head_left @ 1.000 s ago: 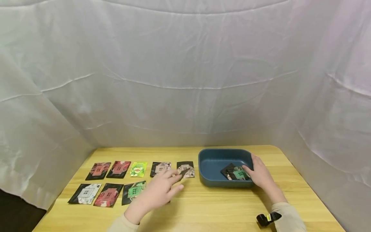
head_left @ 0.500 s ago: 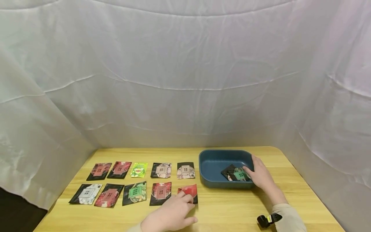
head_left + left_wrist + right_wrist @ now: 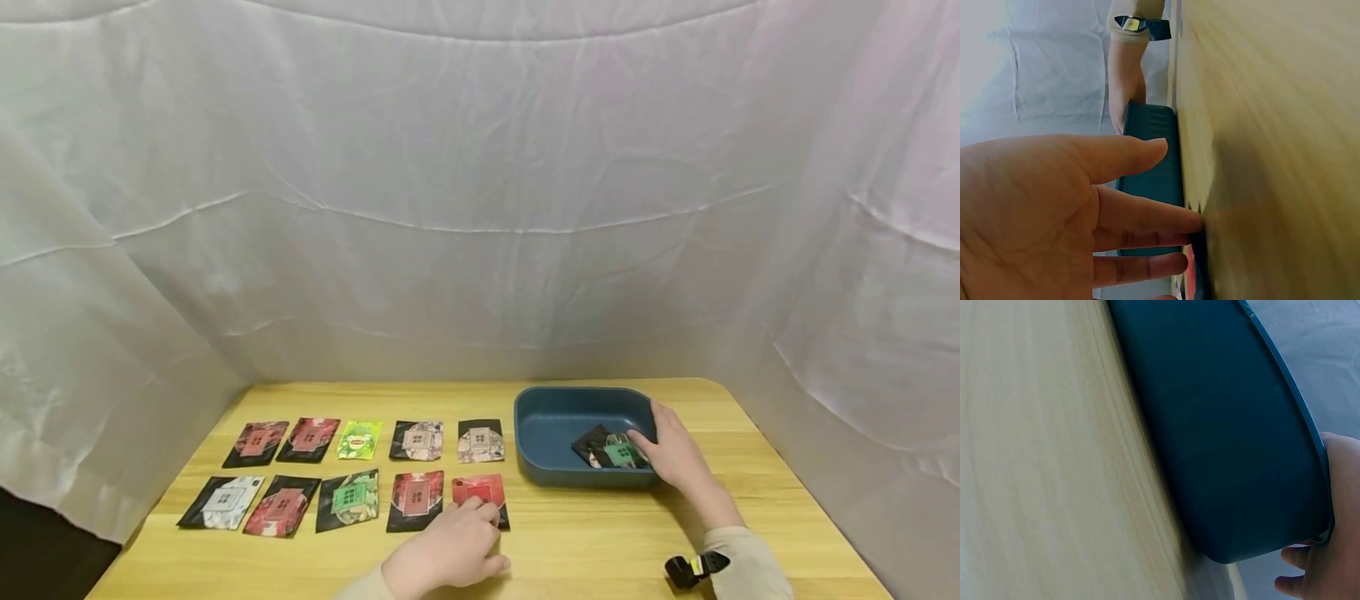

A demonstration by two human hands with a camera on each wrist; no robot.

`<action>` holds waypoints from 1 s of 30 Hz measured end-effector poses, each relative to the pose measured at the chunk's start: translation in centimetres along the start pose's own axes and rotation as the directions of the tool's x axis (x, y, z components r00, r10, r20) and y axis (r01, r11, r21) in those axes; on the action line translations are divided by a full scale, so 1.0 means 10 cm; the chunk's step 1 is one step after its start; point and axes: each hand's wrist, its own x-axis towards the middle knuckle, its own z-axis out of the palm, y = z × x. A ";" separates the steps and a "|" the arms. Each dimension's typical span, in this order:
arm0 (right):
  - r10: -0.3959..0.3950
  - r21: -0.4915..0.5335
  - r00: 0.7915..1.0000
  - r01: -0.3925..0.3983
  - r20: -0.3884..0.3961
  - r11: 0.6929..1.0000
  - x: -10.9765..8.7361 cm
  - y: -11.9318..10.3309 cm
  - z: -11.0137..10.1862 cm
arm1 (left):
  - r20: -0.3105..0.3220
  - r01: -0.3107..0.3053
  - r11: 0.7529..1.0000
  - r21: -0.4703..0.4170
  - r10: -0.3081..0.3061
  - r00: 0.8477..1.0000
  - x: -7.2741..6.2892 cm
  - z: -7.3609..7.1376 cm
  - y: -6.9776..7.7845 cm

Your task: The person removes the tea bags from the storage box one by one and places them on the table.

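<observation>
My left hand (image 3: 452, 546) rests its fingertips on a red and black tea sachet (image 3: 480, 487) at the right end of the front row. In the left wrist view, the fingers (image 3: 1147, 212) are stretched out with the thumb apart, and the sachet shows edge-on at their tips. My right hand (image 3: 675, 446) grips the right rim of a blue rectangular bin (image 3: 551, 477), thumb over the inside and fingers outside. Black and green sachets (image 3: 618, 452) lie in the bin near that thumb. The right wrist view shows the bin's outer wall (image 3: 1222, 425) beside the hand.
Two rows of sachets lie left of the bin, among them a yellow-green one (image 3: 358, 439), a white and black one (image 3: 222, 502) and a red and black one (image 3: 416, 500). Grey-white cloth (image 3: 480, 292) hangs behind the wooden table (image 3: 600, 542) and along its sides.
My left hand has come down toward the front and laid the red and black sachet at the row's right end, then shifted it slightly left. The right hand stays on the bin.
</observation>
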 end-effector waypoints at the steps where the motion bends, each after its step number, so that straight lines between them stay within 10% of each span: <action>1: 0.001 0.000 1.000 -0.001 0.001 1.000 0.00 0.00 0.00 | 0.006 0.004 1.000 0.003 -0.004 1.000 0.01 -0.01 0.00; 15: 0.006 0.005 1.000 -0.006 0.007 1.000 0.00 -0.01 -0.01 | -0.035 -0.059 0.996 -0.067 0.057 0.998 0.13 -0.32 0.01; 30: -0.007 0.007 1.000 0.007 -0.010 1.000 0.00 0.00 0.00 | -0.118 -0.147 0.944 -0.296 0.117 0.986 0.69 -0.60 0.13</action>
